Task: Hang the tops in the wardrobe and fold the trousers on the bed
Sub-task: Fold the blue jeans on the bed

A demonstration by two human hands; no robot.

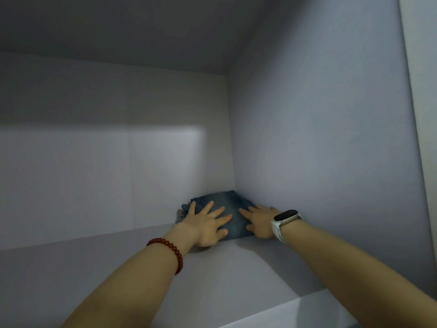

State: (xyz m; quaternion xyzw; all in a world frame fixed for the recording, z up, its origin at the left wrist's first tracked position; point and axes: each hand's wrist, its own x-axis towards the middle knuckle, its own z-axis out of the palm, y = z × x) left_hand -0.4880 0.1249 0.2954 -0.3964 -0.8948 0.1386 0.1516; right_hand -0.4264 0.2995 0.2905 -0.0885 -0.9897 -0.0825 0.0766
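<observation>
A folded pair of blue denim trousers [225,203] lies on a white wardrobe shelf [236,268], pushed into the back right corner. My left hand [208,224] rests flat on the left part of the denim with its fingers spread and straight. On the right part my right hand [259,222] presses down, its fingers straight and its thumb against the front fold. A red bead bracelet circles my left wrist, and a white watch sits on my right wrist.
The shelf compartment is bounded by a white back panel [106,174], a right side wall [319,138] close to the trousers, and a ceiling panel [130,27] above. The shelf's front edge [307,311] runs across the lower right.
</observation>
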